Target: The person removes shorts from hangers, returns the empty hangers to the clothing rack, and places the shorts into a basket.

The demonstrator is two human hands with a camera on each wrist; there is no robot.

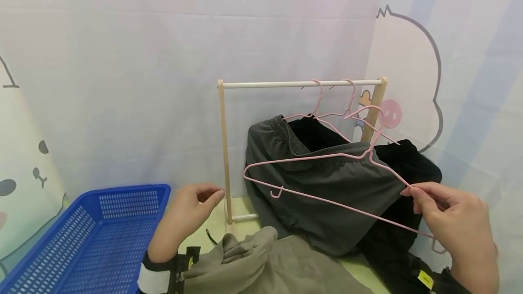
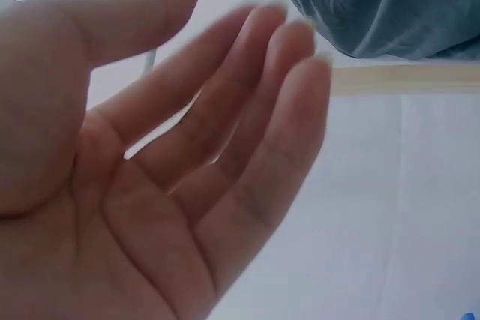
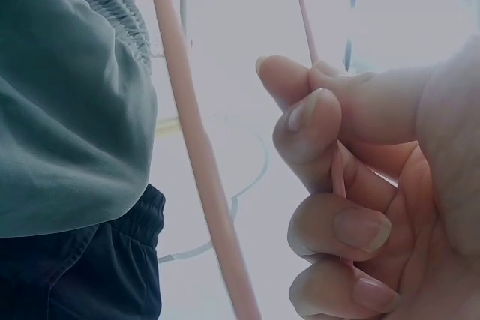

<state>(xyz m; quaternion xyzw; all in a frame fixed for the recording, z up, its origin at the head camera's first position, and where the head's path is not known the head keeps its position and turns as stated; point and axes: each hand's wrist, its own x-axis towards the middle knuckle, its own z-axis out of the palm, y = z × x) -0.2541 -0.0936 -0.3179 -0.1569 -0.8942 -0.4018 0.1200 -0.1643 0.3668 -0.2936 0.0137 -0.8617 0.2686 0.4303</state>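
Pink hanger (image 1: 327, 155), pinched by the right grip (image 1: 457, 216), seems hidden at one end.

We see a whitish backdrop (image 1: 163, 80) behind the blue basket (image 1: 114, 248) and a pale green tabletop (image 1: 194, 240) just to its right. Beside the basket's left edge we make out a cut-off printed figure (image 1: 24, 162), perhaps an animal; well to its right, a grey-outlined print (image 1: 408, 58).

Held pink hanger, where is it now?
Head view, right of centre: the pink hanger is in front of the dark grey garment, pinched by the right hand.
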